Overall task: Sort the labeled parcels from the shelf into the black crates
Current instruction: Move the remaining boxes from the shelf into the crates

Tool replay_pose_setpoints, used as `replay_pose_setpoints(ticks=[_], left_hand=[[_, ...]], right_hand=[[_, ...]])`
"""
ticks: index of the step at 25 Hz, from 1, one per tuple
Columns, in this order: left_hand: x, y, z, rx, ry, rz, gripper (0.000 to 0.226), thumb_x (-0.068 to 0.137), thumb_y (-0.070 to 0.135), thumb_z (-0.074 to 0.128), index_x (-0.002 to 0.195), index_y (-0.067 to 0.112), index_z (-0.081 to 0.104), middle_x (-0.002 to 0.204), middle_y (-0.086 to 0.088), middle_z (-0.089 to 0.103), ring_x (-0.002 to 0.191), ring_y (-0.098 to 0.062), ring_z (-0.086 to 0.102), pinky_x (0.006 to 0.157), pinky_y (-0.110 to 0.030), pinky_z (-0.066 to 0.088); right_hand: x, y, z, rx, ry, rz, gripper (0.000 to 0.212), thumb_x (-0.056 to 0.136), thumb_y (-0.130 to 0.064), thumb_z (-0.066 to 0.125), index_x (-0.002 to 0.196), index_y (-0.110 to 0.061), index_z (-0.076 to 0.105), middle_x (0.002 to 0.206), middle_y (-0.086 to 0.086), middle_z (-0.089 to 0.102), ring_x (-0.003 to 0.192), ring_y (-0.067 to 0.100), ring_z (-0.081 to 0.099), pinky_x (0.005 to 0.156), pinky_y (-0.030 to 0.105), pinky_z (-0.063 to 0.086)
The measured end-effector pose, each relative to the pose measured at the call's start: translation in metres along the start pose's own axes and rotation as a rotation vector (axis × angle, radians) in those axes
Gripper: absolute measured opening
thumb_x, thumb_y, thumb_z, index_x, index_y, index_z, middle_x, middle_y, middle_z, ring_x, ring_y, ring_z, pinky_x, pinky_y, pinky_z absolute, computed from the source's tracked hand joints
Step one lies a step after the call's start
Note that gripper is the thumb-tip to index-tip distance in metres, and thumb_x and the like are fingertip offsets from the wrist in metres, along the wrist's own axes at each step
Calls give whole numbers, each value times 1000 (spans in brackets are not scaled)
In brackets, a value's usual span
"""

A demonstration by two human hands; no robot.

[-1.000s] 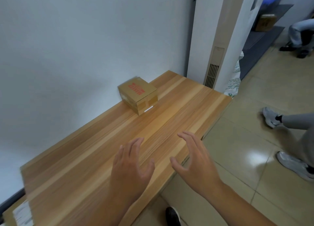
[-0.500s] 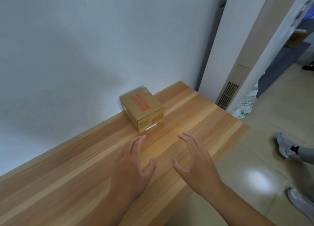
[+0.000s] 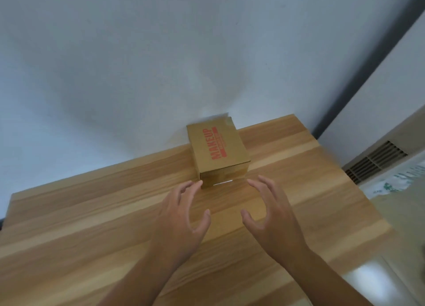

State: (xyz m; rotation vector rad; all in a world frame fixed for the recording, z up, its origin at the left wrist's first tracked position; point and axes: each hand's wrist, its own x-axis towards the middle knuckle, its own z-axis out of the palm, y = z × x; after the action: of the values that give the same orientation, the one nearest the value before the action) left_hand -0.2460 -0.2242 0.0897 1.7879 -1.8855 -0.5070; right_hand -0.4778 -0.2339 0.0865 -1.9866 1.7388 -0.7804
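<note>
Head view, looking down over a pale wooden shelf (image 3: 92, 213) that runs along a white wall (image 3: 138, 64).

A small brown cardboard box (image 3: 218, 151) sits upright at the back of the shelf, its far end against or just beside the wall. A red label (image 3: 212, 143) on its top reads MAKEUP. A strip of clear tape shines along its near lower edge.

Both hands reach toward the box from the near side. The left hand (image 3: 181, 216) is spread, holding nothing, with its fingertips at the box's near left corner; whether they touch it cannot be told. The right hand (image 3: 273, 216) is also spread and empty, fingers gently curved, just short of the box's near right corner. The thumbs face each other, leaving a gap about as wide as the box.

A slatted vent (image 3: 377, 160) shows at the right, low on a white column. No black crate is in view.

The box looks light and stiff, with flat, dry card sides that should not slip. The corners could dent under a hard squeeze. It seems best taken with one palm on each long side, fingers wrapping toward the far end, then lifted straight up off the shelf.
</note>
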Motion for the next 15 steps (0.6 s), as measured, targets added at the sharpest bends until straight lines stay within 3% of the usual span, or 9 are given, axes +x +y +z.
replay_pose_setpoints(ticks=[4, 8, 10, 12, 15], left_hand=[[45, -1, 36, -122, -18, -183, 72, 92, 46, 65, 154, 45, 28, 144, 17, 34, 129, -2, 42, 101, -25, 39], [84, -10, 72, -115, -32, -278, 86, 90, 45, 69, 157, 46, 15, 140, 18, 31, 98, 1, 54, 73, -11, 42], [96, -19, 89, -190, -41, -382, 96, 87, 43, 75, 159, 41, 11, 146, 18, 31, 114, 2, 50, 87, -17, 46], [104, -29, 104, -360, -23, -534, 99, 83, 40, 81, 157, 35, 15, 155, 13, 34, 135, -8, 44, 103, -28, 45], [105, -36, 121, -494, -57, -564, 79, 82, 32, 84, 140, 45, 32, 143, 18, 46, 133, -7, 47, 93, -12, 39]], right_hand=[[63, 55, 12, 26, -99, 28, 77, 83, -41, 76, 150, -42, 40, 157, -6, 34, 139, 14, 42, 106, 51, 49], [112, 92, 35, -8, -219, 14, 88, 84, -45, 76, 157, -45, 28, 163, -4, 26, 142, 16, 39, 107, 47, 48], [129, 104, 49, 36, -283, 35, 96, 83, -44, 78, 160, -40, 21, 165, -7, 23, 143, 11, 35, 111, 37, 41], [142, 114, 63, 193, -362, 145, 106, 80, -43, 83, 161, -36, 16, 165, -12, 26, 146, 6, 33, 116, 36, 36], [147, 123, 79, 411, -410, 272, 97, 77, -39, 88, 155, -38, 30, 144, -26, 48, 135, -3, 43, 117, 36, 40]])
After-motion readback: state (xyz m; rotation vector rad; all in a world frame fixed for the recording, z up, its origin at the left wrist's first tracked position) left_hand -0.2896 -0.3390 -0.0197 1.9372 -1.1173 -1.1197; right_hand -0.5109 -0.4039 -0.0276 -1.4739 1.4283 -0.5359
